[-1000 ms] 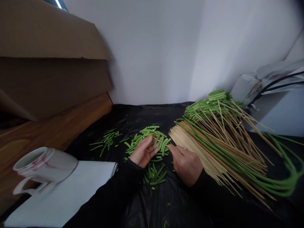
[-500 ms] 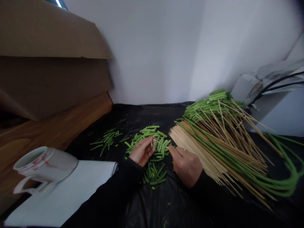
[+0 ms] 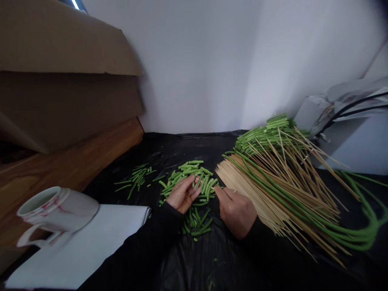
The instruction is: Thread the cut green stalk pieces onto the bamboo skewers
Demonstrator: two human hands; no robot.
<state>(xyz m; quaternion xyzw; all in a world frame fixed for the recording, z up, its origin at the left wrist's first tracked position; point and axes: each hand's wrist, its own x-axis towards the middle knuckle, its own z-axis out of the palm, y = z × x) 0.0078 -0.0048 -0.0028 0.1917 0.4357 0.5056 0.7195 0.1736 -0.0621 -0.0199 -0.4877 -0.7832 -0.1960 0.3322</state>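
Observation:
My left hand (image 3: 181, 195) is closed in a pinch on a short cut piece of green stalk (image 3: 197, 184), its fingertips over the pile. A thin bamboo skewer (image 3: 206, 185) runs from my right hand to the fingers of my left. My right hand (image 3: 238, 212) is closed around the skewer, its far end hidden in the grip. Whether the tip has gone through the stalk piece is too small to tell. Beneath and around both hands lies a pile of cut green stalk pieces (image 3: 194, 166), with thinner pieces (image 3: 197, 222) nearer me.
To the right lie many bamboo skewers (image 3: 242, 182), long green stalks (image 3: 291, 202) across them, and a heap of loaded green skewers (image 3: 273, 129) behind. At left are a white mug (image 3: 72, 210) on folded white paper (image 3: 100, 238), thin green pieces (image 3: 138, 178) and a cardboard box (image 3: 69, 97).
Both hands stay almost in place over the pile, still holding the stalk piece and the skewer. My right hand has shifted very slightly left.

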